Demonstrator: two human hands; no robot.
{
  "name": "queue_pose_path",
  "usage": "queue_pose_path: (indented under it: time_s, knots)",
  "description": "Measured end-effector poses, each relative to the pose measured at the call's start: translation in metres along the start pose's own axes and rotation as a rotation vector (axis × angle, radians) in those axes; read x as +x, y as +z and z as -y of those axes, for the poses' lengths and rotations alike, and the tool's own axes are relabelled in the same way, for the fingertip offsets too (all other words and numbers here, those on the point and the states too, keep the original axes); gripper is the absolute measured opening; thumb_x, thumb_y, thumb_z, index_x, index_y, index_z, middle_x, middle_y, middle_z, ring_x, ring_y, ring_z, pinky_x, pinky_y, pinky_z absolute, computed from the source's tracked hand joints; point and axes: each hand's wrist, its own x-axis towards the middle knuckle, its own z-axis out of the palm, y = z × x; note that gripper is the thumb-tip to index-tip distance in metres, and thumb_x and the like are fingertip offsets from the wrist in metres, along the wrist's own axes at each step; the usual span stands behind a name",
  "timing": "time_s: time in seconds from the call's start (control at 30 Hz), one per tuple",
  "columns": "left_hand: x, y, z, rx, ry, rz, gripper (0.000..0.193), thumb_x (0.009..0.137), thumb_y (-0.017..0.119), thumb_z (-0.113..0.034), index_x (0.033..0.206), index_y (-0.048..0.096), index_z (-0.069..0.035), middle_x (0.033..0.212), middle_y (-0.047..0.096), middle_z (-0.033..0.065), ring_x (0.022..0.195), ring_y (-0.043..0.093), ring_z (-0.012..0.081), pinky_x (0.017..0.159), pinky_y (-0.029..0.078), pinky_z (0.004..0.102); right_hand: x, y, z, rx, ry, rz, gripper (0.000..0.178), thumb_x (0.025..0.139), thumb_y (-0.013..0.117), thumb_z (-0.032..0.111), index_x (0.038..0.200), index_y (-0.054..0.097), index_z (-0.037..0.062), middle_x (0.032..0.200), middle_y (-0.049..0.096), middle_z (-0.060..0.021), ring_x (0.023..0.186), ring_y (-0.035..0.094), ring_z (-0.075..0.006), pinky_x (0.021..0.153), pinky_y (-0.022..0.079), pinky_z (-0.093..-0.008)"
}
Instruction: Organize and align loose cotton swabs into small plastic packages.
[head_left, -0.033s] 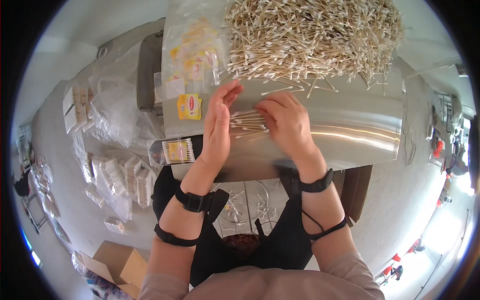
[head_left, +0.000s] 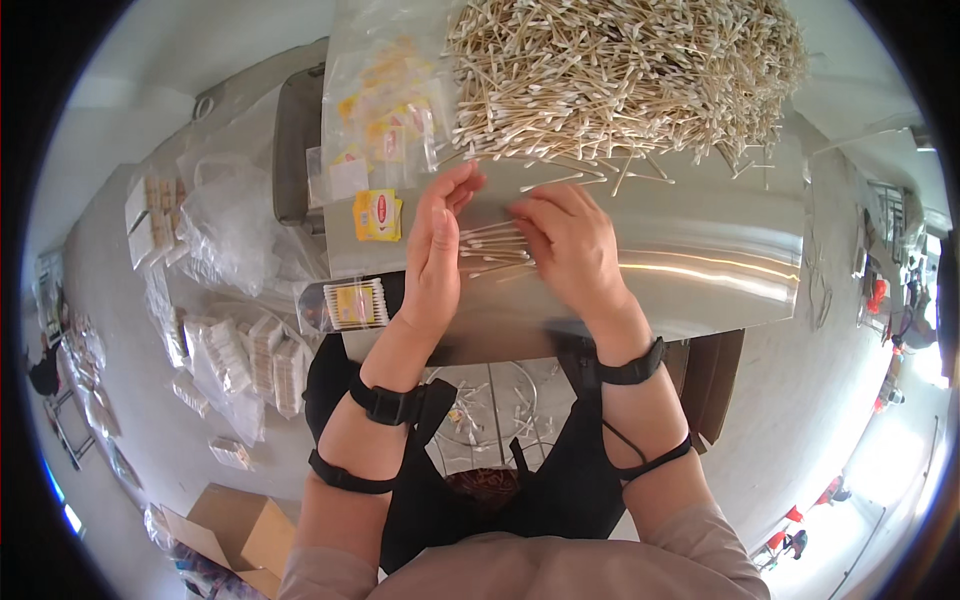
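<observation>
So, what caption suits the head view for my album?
Cotton swabs between left hand and right hand at a shiny table, a big swab pile beyond.

Taupe short-sleeved top (head_left: 530,572), black trousers (head_left: 412,515), wide black straps (head_left: 385,403) and thinner black bands (head_left: 347,474) on both forearms (head_left: 362,438)

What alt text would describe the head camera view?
A person's left hand and right hand flank some loose cotton swabs on a shiny metal table. A large swab pile lies beyond; yellow cards sit at left.
</observation>
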Motion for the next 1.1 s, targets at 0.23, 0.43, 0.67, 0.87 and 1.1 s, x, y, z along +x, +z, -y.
queue_pose_path:
  time_s: [0.23, 0.43, 0.67, 0.87, 1.1]
  knots:
    - [0.001, 0.0, -0.004, 0.096, -0.027, 0.078, 0.054, 0.108, 0.031, -0.04, 0.134, 0.047, 0.004, 0.131, 0.055, 0.0144, 0.117, 0.057, 0.0237, 0.103, 0.041, 0.0369, 0.002, -0.03, -0.029, -0.281, 0.173, -0.134, 0.02, 0.074, 0.072, 0.003, 0.093, 0.072, 0.0101, 0.093, 0.063, -0.0066, 0.088, 0.061, -0.0297, 0.074, 0.052, -0.0393]
    - [-0.001, -0.001, -0.003, 0.195, -0.016, 0.096, 0.056, 0.108, 0.031, -0.041, 0.132, 0.049, 0.006, 0.129, 0.055, 0.0155, 0.118, 0.056, 0.0246, 0.104, 0.041, 0.0372, 0.001, -0.017, -0.024, -0.235, 0.138, -0.065, 0.014, 0.073, 0.073, 0.003, 0.086, 0.07, 0.0089, 0.085, 0.062, -0.0055, 0.084, 0.061, -0.0285, 0.071, 0.052, -0.0392]
    - [-0.001, -0.001, 0.002, 0.051, -0.037, 0.011, 0.058, 0.107, 0.031, -0.044, 0.133, 0.048, 0.005, 0.132, 0.053, 0.0149, 0.125, 0.051, 0.0251, 0.109, 0.036, 0.0376, 0.003, -0.008, -0.017, -0.051, 0.195, -0.114, 0.013, 0.073, 0.073, 0.004, 0.084, 0.067, 0.0079, 0.084, 0.061, -0.0057, 0.084, 0.061, -0.0291, 0.07, 0.051, -0.0405]
    - [0.002, -0.003, -0.003, 0.121, -0.054, 0.064, 0.064, 0.107, 0.025, -0.049, 0.139, 0.041, 0.004, 0.139, 0.049, 0.0168, 0.131, 0.046, 0.0264, 0.113, 0.031, 0.0389, 0.0, -0.034, -0.028, -0.209, 0.217, 0.021, 0.013, 0.072, 0.073, 0.004, 0.084, 0.068, 0.0082, 0.085, 0.062, -0.0063, 0.085, 0.061, -0.0298, 0.073, 0.051, -0.0401]
    - [-0.001, -0.002, 0.003, 0.108, -0.03, 0.034, 0.064, 0.107, 0.025, -0.049, 0.139, 0.04, 0.004, 0.139, 0.048, 0.0173, 0.132, 0.045, 0.027, 0.115, 0.029, 0.0397, 0.007, -0.002, -0.011, -0.095, 0.04, 0.031, 0.01, 0.075, 0.073, 0.004, 0.083, 0.068, 0.0075, 0.082, 0.061, -0.0082, 0.08, 0.061, -0.0301, 0.069, 0.05, -0.0402]
